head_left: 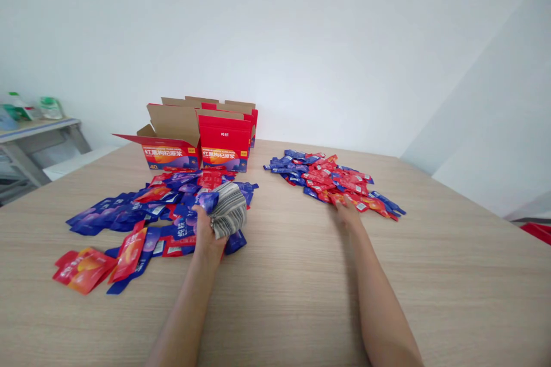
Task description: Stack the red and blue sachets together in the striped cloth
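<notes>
My left hand (207, 230) is closed around a thick stack of sachets (229, 209), held edge-on above the near side of the left pile of blue and red sachets (142, 215). My right hand (346, 213) reaches forward to the near edge of the right pile of red and blue sachets (331, 180); its fingers rest on the sachets there and are partly hidden, so its grip is unclear. Both forearms stretch out over the wooden table (293, 287).
Open red cardboard boxes (202, 137) with printed fronts stand at the back of the table behind the left pile. A grey side table (38, 129) with bottles stands far left. White walls close off the back and right. A red object (538, 231) lies beyond the right edge.
</notes>
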`<state>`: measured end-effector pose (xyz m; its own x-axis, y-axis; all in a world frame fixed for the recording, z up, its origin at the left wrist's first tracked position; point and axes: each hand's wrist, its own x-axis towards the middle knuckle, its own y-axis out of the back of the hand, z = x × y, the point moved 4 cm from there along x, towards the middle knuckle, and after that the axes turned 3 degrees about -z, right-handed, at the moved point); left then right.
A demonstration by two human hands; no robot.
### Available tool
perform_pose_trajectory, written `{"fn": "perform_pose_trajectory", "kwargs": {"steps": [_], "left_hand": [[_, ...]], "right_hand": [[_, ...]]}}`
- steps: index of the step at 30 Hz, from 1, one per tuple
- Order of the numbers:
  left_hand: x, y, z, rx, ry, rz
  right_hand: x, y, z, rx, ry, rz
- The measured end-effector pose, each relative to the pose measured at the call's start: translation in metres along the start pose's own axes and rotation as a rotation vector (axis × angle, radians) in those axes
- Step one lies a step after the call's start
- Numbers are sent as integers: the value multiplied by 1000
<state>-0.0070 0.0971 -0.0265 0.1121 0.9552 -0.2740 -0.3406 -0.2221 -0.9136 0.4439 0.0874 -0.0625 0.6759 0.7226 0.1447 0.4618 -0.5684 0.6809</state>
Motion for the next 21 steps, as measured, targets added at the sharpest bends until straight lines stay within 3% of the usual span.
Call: {"fn": "perform_pose_trajectory", "kwargs": {"steps": [5,12,17,21], "left_hand": [[-8,-5,-15,-5,32,-156],[-23,-7,-50,46,257,-212],[-37,-18,-61,57,336,-270],[-45,-22,-65,77,347,-230]], "right_hand": [[13,-17,13,119,-87,56],[11,-4,18,126,-150,211],[3,2,10,108,-157,193],[-7,-1,0,153,-102,154]]}}
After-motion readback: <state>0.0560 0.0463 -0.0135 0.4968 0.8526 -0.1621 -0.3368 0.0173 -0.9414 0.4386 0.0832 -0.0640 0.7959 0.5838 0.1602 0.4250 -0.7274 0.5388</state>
